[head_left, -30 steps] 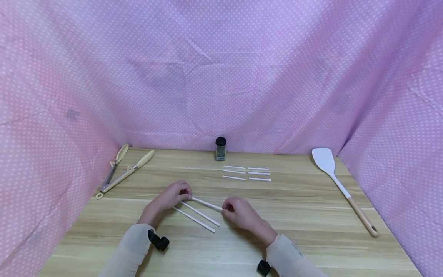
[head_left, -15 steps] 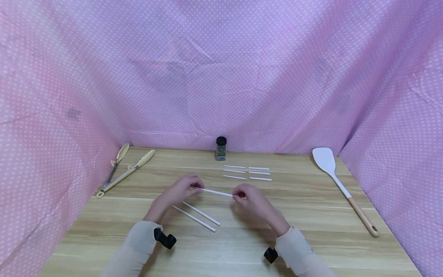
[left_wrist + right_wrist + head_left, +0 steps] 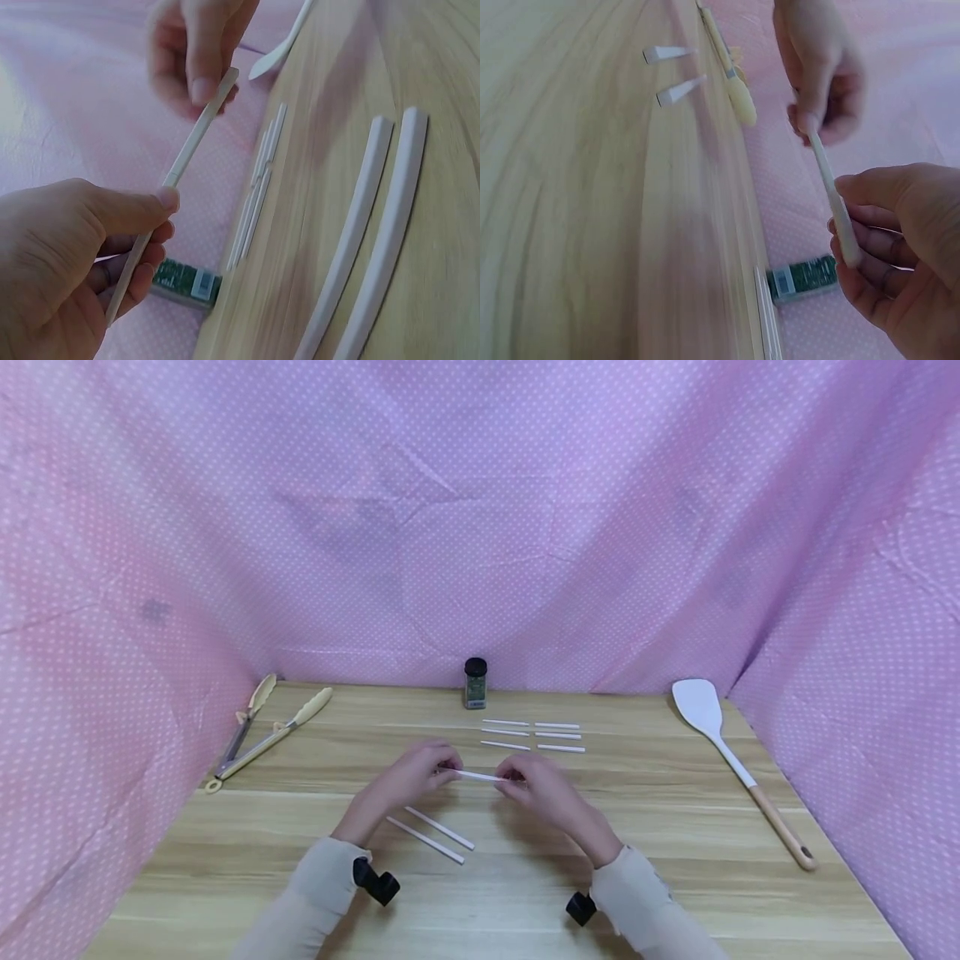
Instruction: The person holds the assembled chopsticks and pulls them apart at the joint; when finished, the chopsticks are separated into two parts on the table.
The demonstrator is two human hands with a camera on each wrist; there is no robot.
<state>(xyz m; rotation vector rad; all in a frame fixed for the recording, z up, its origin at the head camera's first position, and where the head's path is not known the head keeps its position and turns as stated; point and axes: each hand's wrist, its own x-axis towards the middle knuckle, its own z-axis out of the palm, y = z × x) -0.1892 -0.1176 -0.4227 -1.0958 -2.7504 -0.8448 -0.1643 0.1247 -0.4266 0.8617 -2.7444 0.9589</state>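
Between my two hands, a white chopstick (image 3: 478, 776) is held up off the table, lying roughly level in the head view. My left hand (image 3: 414, 778) pinches its left part between thumb and fingers. The other end is in the pinch of my right hand (image 3: 546, 791). A thin line crosses the chopstick (image 3: 191, 146) near my left thumb in the left wrist view. Below the hands, two more white chopsticks (image 3: 426, 840) lie side by side on the table, slanting toward the front right.
Behind the hands, several short white stick pieces (image 3: 558, 735) lie in two columns. A spice jar with a black lid (image 3: 476, 683) stands at the back. Tongs (image 3: 273, 739) lie spread at left, a white spatula (image 3: 738, 768) at right. Pink dotted cloth (image 3: 480, 527) hangs around the wooden table (image 3: 675, 893).
Both hands lifted the chopstick off the table, away from the two others, and moved back and right. In the last half second the left hand has come closer to the right.
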